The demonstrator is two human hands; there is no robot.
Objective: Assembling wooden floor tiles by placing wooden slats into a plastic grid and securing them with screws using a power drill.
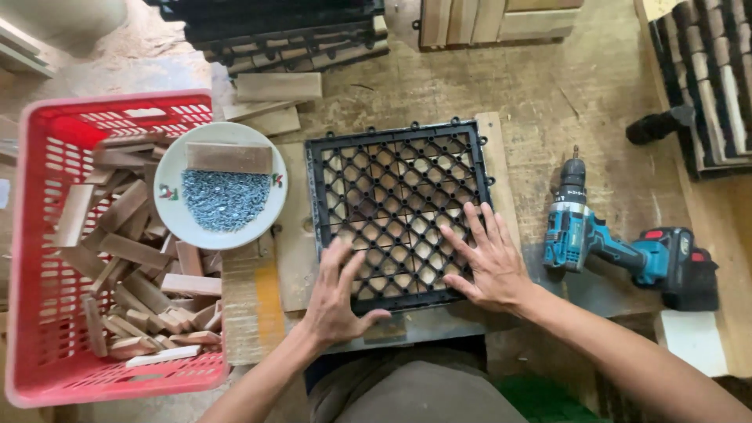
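I see both hands, left hand [335,301] and right hand [487,262], spread open and flat on a square black plastic lattice tile [397,210], seemingly seating it; a blue cordless drill [619,249] lies just right.

No packages, signs or screens are seen. Only labels are noted, on the blue-and-black cordless drill [619,247] at right of frame: a small white-on-black band around the chuck collar, and a red patch on the black battery block at its far right end.
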